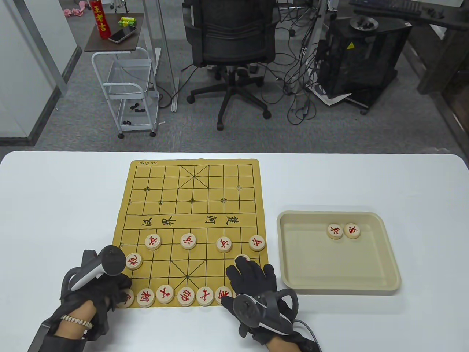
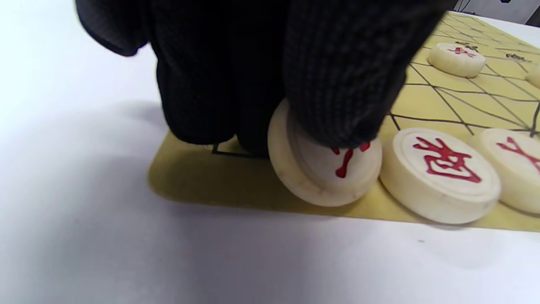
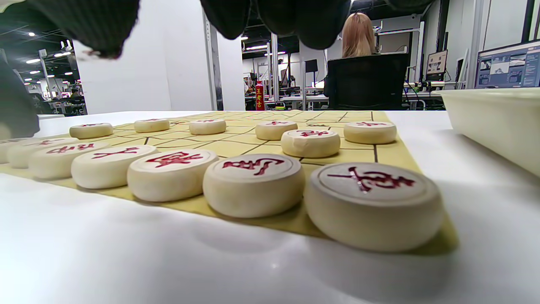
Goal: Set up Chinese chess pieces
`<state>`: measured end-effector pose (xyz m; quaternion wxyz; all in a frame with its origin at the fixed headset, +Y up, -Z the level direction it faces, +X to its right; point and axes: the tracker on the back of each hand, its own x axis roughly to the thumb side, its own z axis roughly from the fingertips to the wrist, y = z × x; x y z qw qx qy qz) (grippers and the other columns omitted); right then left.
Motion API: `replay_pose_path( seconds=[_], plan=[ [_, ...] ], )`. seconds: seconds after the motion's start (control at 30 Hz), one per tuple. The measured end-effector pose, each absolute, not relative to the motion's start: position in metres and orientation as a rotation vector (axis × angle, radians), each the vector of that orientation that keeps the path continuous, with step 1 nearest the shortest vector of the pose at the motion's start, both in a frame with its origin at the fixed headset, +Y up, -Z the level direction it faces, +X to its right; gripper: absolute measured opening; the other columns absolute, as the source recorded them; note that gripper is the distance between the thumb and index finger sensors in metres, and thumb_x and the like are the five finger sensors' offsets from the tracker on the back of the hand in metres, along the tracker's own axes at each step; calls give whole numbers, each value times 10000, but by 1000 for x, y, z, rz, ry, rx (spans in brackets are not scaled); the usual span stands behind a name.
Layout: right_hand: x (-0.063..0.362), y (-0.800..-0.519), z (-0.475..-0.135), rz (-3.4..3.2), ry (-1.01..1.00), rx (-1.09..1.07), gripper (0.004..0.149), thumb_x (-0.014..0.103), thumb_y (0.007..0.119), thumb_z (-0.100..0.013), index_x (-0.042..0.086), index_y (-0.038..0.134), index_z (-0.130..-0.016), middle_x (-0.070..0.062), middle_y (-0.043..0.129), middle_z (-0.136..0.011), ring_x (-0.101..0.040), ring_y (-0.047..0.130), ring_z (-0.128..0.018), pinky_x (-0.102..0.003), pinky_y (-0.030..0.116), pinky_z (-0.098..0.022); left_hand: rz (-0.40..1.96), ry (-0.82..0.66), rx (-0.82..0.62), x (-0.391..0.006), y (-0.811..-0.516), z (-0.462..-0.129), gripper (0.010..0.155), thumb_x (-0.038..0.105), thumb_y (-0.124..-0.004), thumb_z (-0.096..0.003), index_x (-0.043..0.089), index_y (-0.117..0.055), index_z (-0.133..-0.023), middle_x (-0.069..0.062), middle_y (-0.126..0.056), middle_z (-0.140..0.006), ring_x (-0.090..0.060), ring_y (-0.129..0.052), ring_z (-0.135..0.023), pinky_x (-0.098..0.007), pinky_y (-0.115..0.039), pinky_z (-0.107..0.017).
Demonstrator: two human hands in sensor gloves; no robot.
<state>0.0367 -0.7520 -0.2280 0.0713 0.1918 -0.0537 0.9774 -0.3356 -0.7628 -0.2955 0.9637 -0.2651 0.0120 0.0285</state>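
left hand (image 2: 270,71) pinches the corner piece (image 2: 325,173), tilted on edge under its fingertips, likely seating it on the board (image 1: 190,220); right hand (image 1: 253,284) hovers spread, holding nothing.

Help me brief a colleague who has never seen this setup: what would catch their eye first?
Probably the yellow board mid-table, its near half filling with cream pieces lettered in red. Next, the left hand at the board's near-left corner, its fingers tilting the corner piece on edge. Right of the board, a beige tray holds two more pieces.
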Motion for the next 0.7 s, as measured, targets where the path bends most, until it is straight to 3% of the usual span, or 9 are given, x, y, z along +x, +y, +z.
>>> replay_pose_path(
  seconds=[0.5,0.57,0.7],
  plan=[
    [38,-751,-227,2934,-175,575,770,599,807,-476,254,569,-1123,-118,516,-1208,-392,646,-1105,-726,486,-763,-81,10,-414,-323,-765,-288,557,348,-954,-337,283,-864,-883,-58,-1005,-844,-319,-1030,-705,-636,-644,-662],
    [38,-751,-227,2932,-179,572,767,597,807,-478,256,569,-1122,-118,518,-1208,-392,644,-1106,-727,485,-763,-97,20,-410,-322,-761,-286,560,365,-933,-350,278,-850,-897,-62,-990,-866,-326,-1017,-728,-641,-631,-669],
    [37,-752,-227,2940,-175,570,768,599,806,-478,255,570,-1123,-119,513,-1209,-395,636,-1109,-731,479,-761,-34,0,-245,-313,-734,-282,553,394,-916,-361,277,-851,-898,-64,-996,-858,-324,-1022,-720,-637,-640,-665]
  ],
)
